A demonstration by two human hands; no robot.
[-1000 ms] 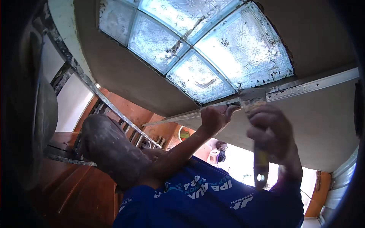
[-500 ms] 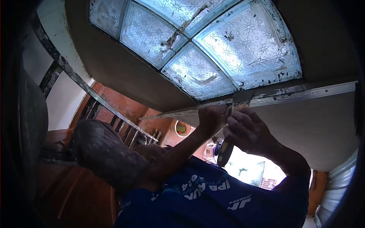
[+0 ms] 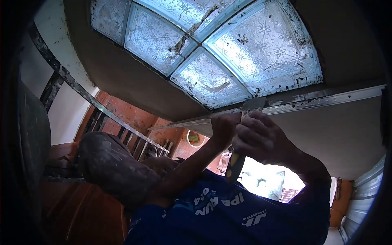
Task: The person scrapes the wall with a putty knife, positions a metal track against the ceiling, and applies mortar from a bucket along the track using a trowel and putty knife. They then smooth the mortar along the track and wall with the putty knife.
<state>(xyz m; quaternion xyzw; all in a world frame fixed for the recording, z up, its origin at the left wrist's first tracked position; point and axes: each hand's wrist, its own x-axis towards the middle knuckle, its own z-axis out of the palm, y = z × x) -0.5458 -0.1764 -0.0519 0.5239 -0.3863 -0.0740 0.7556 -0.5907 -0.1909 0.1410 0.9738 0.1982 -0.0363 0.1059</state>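
Note:
My right hand [image 3: 259, 136] is closed round a putty knife [image 3: 254, 104]. Its broad blade points up at the metal edge strip [image 3: 326, 101], and its dark handle with yellow spots hangs below the fingers. Beside it, my left hand [image 3: 224, 126] is a closed fist just under the strip; what it grips is hidden. Above both hands is a glass block window [image 3: 265, 49] with dark smears, set in grey plaster [image 3: 134, 77]. The strip runs along the plaster's lower edge.
A curved, paint-spattered metal rail [image 3: 87, 92] crosses the left side. My bent knee [image 3: 106, 155] is at lower left. Below the hands, a round white-rimmed container [image 3: 195, 139] shows beside a reddish wall [image 3: 134, 114]. Corrugated sheeting [image 3: 367, 196] stands at lower right.
My right hand and the putty knife have moved slightly left along the strip, closer to my left hand. The knife's handle has swung a little left and down. My left hand has barely moved.

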